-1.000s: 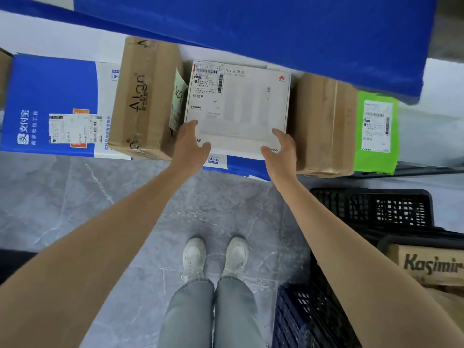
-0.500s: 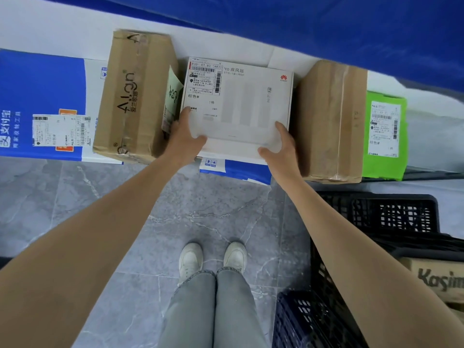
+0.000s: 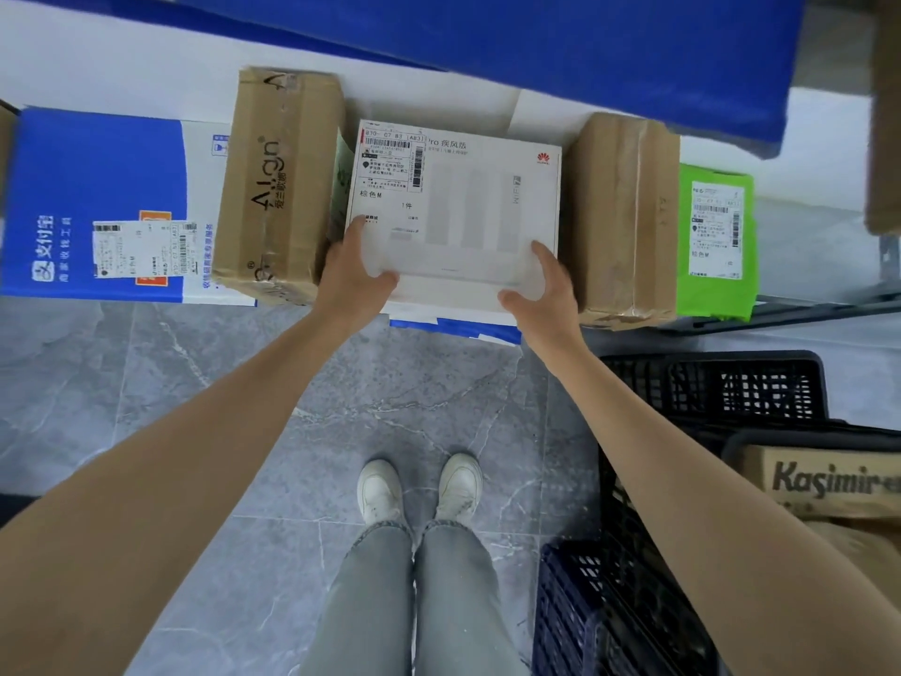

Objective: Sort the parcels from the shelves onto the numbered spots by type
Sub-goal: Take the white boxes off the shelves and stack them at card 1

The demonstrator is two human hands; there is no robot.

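Black crates (image 3: 721,392), white shoes (image 3: 378,490), grey floor (image 3: 146,407)

White Huawei box (image 3: 468,207): lies flat on the shelf (image 3: 122,56), on top of a blue-and-white parcel (image 3: 453,328).
Left hand (image 3: 358,280): grips the box's near left corner.
Right hand (image 3: 546,290): grips its near right corner.
Align carton (image 3: 278,187): just left of the box.
Plain brown carton (image 3: 624,222): just right of it.
Green parcel (image 3: 716,241): beside the plain carton, farther right.
Black crate (image 3: 707,397): on the grey floor (image 3: 146,383), lower right.

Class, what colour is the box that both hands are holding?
The box is white, with a small red logo; head view.
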